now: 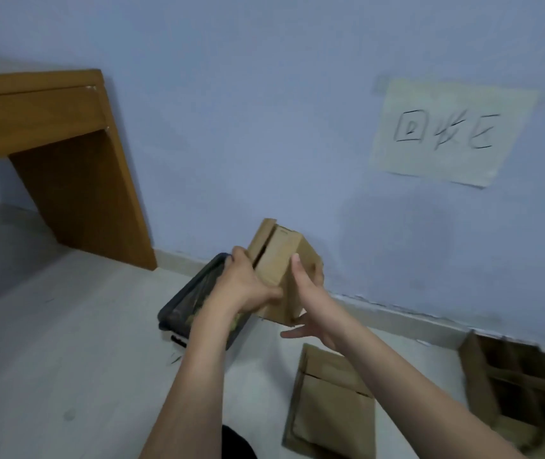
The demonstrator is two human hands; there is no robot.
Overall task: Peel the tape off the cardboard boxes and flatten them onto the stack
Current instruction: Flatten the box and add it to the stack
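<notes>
Brown cardboard, plain and matte: one small box (279, 260) is held up in the air in front of the blue wall (264, 127), tilted, with a top flap lifted slightly so a dark slit shows along its left edge. Its faces look smooth and unprinted, and its corners are still square, so it is not flattened. Whether any tape is on it cannot be told.

Both hands are on the box. The left hand (243, 286) grips its left side, fingers wrapped over the edge beside the slit. The right hand (310, 303) clasps the right side, thumb up along the front face, lower fingers spread loosely under the bottom corner.

Below the box, on the pale floor (66, 342), lies one flat cardboard stack (330, 405), rectangular, with folded flaps showing on top. Right of the box and lower, against the wall, sits one more open carton (526, 385) with cardboard dividers inside. Just left of the box, behind the left wrist, is one dark, rounded-corner bin (191, 303) with a black liner.

Up and right of the box, one cream paper sign (449, 132) with three handwritten characters is stuck on the wall. Far left of the box stands a wooden desk (49, 127), orange-brown.
</notes>
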